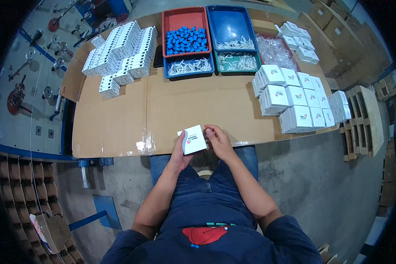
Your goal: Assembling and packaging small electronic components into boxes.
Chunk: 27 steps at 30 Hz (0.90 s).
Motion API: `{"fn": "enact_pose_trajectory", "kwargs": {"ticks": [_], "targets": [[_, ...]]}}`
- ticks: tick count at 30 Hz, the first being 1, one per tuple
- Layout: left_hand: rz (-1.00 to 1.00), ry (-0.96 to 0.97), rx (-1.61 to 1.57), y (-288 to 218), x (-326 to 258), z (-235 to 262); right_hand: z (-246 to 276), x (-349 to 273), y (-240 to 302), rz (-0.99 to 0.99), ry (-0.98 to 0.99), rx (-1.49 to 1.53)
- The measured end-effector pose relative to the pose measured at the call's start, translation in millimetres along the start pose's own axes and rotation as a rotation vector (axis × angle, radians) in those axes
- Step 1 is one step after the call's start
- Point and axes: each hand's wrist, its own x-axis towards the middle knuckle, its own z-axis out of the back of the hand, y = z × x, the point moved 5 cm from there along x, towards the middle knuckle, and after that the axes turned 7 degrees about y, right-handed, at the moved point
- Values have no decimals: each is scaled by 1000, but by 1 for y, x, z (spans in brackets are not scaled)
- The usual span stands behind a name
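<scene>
My left hand [179, 152] grips a square white case [193, 140] by its left side, above the table's near edge. The case has a small red and dark print on its face and is tilted slightly. Close by its right edge is my right hand [219, 141], with fingers bent and thumb and forefinger drawn together. Whatever may be between those fingertips is too small to make out.
Stacked white units with openings [119, 48] stand at the far left. A red tray [185, 17] of blue pieces and blue trays [230, 22] of white pieces sit at the back. Similar white cases [301, 116] are piled right, near clear plastic bags [275, 50]. Cardboard [110, 123] covers the table.
</scene>
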Motion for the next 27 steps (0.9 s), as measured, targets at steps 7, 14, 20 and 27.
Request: {"fn": "enact_pose_trajectory", "kwargs": {"ticks": [7,14,20,27], "targets": [[-81,-177,297,10,11,22,-8,5,-15,-55,114,57],[-123,-143,343,11,8,7,-3,3,-13,-58,59,140],[-184,-105,415,2,-11,-20,1,-10,5,-29,33,121],[-405,-2,524,-33,-40,-65,-3,-29,64,184,25,164]]}}
